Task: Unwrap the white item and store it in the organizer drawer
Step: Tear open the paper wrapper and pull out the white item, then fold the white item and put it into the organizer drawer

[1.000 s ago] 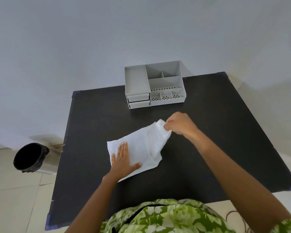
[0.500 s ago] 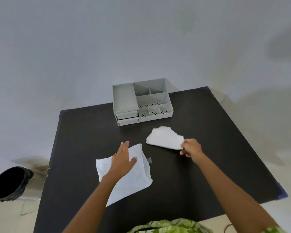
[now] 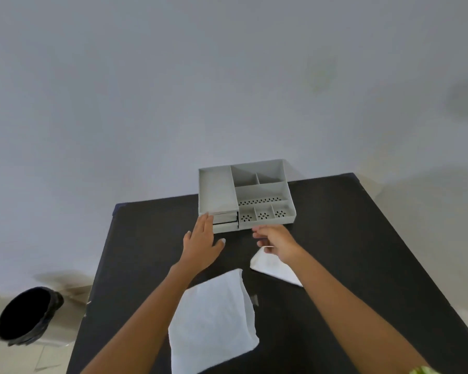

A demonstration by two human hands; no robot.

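Both hands have left the white pieces and now reach forward to the grey organizer [image 3: 260,195] at the far edge of the black worktop [image 3: 349,238]. The left hand [image 3: 201,242] is flat, its grip spread wide with nothing in it, and its fingertips come right up to the left front corner of the organizer, just beside the two small drawers [image 3: 225,222]. I think it goes there to steady the box or to pull a drawer, because both drawers look closed. The right hand [image 3: 274,240] hovers a little before the front wall; its fingers are loosely curled and apart, and I see nothing held in them.

The white item seems to be out of its cover already. One large white sheet [image 3: 212,319] lies flat near the person, under the left forearm. A smaller white folded piece [image 3: 272,267] lies just beside the right wrist, partly hidden by it. Which of them is the item and which is the wrapping, I cannot tell for sure. Neither is in the organizer yet, so the storing step is not done. A black bin [image 3: 27,315] stands on the floor to the left.
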